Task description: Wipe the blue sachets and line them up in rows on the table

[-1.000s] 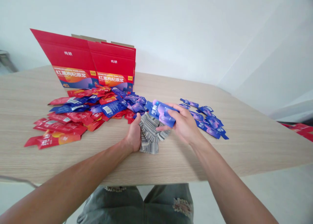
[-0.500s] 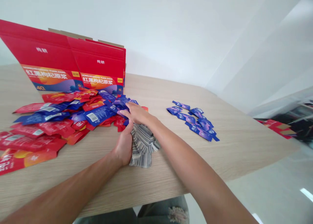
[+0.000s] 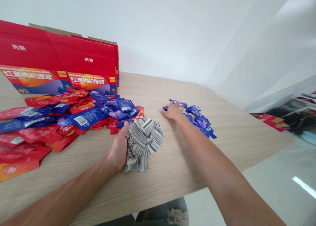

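Observation:
My left hand (image 3: 118, 150) is closed round the left side of a crumpled grey-and-black striped cloth (image 3: 142, 143), its thumb pointing up. My right hand (image 3: 174, 110) reaches over the small group of blue sachets (image 3: 201, 121) on the right of the table. Its fingers are spread and lie on the far-left sachets, partly hiding them. Just beyond the cloth, small blue sachets (image 3: 122, 108) sit heaped at the right end of a larger pile of red pouches (image 3: 41, 133) and blue pouches (image 3: 90, 117).
Red printed cartons (image 3: 84, 66) stand upright behind the pile, along the back left of the wooden table (image 3: 148, 189). A white wall rises behind. Off the table at right, more red packaging (image 3: 269, 120) lies by dark, blurred items.
My right hand has left the blue sachets by the cloth and moved right to the separate group. My left hand keeps hold of the cloth. The view has turned slightly right.

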A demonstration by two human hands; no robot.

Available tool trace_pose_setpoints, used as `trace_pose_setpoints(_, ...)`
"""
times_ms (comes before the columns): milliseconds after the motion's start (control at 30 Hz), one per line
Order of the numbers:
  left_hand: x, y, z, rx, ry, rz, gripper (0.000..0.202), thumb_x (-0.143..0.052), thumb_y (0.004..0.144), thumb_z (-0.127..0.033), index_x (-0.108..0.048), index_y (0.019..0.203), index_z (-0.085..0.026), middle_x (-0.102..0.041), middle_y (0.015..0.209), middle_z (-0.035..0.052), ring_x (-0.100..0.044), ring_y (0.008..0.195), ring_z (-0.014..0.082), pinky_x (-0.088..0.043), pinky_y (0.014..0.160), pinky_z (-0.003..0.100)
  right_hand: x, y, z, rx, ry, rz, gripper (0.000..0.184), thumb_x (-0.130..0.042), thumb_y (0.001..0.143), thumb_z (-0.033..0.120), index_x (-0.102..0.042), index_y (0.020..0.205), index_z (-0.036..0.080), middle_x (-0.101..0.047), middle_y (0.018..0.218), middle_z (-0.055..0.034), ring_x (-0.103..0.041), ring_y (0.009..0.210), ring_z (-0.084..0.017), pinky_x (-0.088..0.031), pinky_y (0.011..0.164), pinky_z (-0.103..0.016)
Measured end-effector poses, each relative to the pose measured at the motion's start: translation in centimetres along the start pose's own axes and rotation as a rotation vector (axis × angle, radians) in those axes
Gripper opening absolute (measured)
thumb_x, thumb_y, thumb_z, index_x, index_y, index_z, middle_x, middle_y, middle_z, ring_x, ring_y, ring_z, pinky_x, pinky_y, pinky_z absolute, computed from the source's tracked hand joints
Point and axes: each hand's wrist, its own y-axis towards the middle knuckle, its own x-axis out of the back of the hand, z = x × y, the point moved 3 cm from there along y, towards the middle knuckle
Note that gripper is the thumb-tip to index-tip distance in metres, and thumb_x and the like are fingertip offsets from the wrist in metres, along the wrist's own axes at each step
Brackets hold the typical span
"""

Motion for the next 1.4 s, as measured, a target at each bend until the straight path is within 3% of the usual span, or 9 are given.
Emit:
trace_pose_setpoints(100, -0.1, 0.0, 0.0, 0.009, 0.007, -0.004, 0.065, -0.035, 0.111, -0.051, -0.059, 0.157, -0.011, -0.080, 0.125, 0.0207, -0.080, 0.112, 0.0366, -0.061, 0.105, 0.055, -0.6, 0.2, -0.5, 0.029, -0.016, 0.036, 0.093, -0.056, 0.101, 0.072, -0.045, 0.157, -0.002, -0.047, 0.159, -0.0406, -0.051, 0.149, -0.045, -0.041, 0.119, -0.055)
trace_pose_setpoints(233, -0.2, 0.0, 0.0, 0.013, 0.010, 0.008, 0.065, -0.036, 0.111, -0.051, -0.057, 0.158, -0.011, -0.080, 0.126, 0.0208, -0.079, 0.115, 0.0371, -0.060, 0.108, 0.055, -0.6, -0.4, 0.9, 0.113, -0.060, 0.063, 0.065, -0.051, 0.109, 0.056, -0.059, 0.145, 0.002, -0.068, 0.140, -0.0318, -0.065, 0.136, -0.038, -0.049, 0.112, -0.043)
trace_pose_setpoints(467, -0.1, -0.2, 0.0, 0.019, 0.016, 0.029, 0.065, -0.039, 0.110, -0.050, -0.053, 0.162, -0.013, -0.078, 0.130, 0.0217, -0.079, 0.116, 0.0380, -0.059, 0.109, 0.058, -0.3, -4.1, 4.3, 0.260, -0.092, 0.046, 0.039, -0.047, 0.104, 0.015, -0.065, 0.136, 0.004, -0.073, 0.132, -0.0279, -0.071, 0.127, -0.035, -0.053, 0.105, -0.041)
trace_pose_setpoints(600, -0.4, -0.8, -0.3, 0.011, -0.008, -0.007, 0.065, -0.036, 0.110, -0.050, -0.053, 0.161, -0.013, -0.079, 0.129, 0.0215, -0.079, 0.115, 0.0379, -0.060, 0.107, 0.058, 0.6, -5.9, 4.5, 0.291, -0.053, 0.018, 0.040, -0.045, 0.100, 0.008, -0.067, 0.133, 0.008, -0.076, 0.128, -0.0238, -0.075, 0.119, -0.033, -0.055, 0.101, -0.039)
trace_pose_setpoints(800, -1.3, -1.5, -0.7, -0.039, -0.082, 0.010, 0.070, -0.026, 0.111, -0.054, -0.054, 0.160, -0.013, -0.080, 0.128, 0.0193, -0.077, 0.120, 0.0364, -0.057, 0.111, 0.056, 1.0, -11.7, 6.8, 0.526, 0.436, -0.357, 0.054, -0.030, 0.111, 0.021, -0.042, 0.164, 0.014, -0.054, 0.165, -0.0164, -0.052, 0.153, -0.023, -0.038, 0.129, -0.042)
trace_pose_setpoints(933, -0.6, -0.9, -1.3, -0.143, -0.066, 0.071, 0.069, -0.027, 0.112, -0.055, -0.053, 0.161, -0.015, -0.079, 0.131, 0.0160, -0.076, 0.122, 0.0334, -0.054, 0.117, 0.050, -1.6, -17.6, 10.0, 0.935, 0.502, -0.182, 0.070, -0.042, 0.112, 0.048, -0.032, 0.170, 0.010, -0.033, 0.176, -0.0215, -0.025, 0.168, -0.031, -0.022, 0.136, -0.059)
trace_pose_setpoints(1033, 0.1, -0.8, -1.9, -0.162, -0.064, 0.061, 0.068, -0.030, 0.112, -0.056, -0.053, 0.161, -0.015, -0.078, 0.132, 0.0154, -0.076, 0.121, 0.0317, -0.054, 0.117, 0.047, -2.5, -20.1, 11.0, 1.004, 0.476, -0.131, 0.088, -0.051, 0.108, 0.059, -0.030, 0.168, -0.001, -0.025, 0.176, -0.0307, -0.016, 0.169, -0.038, -0.022, 0.136, -0.062)
trace_pose_setpoints(1233, -0.1, -1.4, -2.4, -0.116, -0.070, 0.000, 0.071, -0.027, 0.112, -0.060, -0.059, 0.155, -0.013, -0.081, 0.121, 0.0155, -0.079, 0.114, 0.0332, -0.059, 0.111, 0.047, -0.9, -20.8, 10.8, 1.048, 0.572, -0.223, 0.071, -0.059, 0.106, 0.051, -0.047, 0.163, 0.011, -0.053, 0.164, -0.0219, -0.043, 0.159, -0.033, -0.040, 0.130, -0.055)
trace_pose_setpoints(1400, -0.6, -1.3, -1.8, -0.143, -0.077, 0.084, 0.065, -0.032, 0.111, -0.057, -0.058, 0.156, -0.018, -0.081, 0.125, 0.0141, -0.077, 0.118, 0.0340, -0.057, 0.113, 0.049, 0.0, -19.3, 10.2, 0.809, 0.697, -0.234, 0.060, -0.056, 0.107, 0.049, -0.056, 0.156, 0.016, -0.065, 0.154, -0.0172, -0.063, 0.143, -0.029, -0.052, 0.120, -0.047)
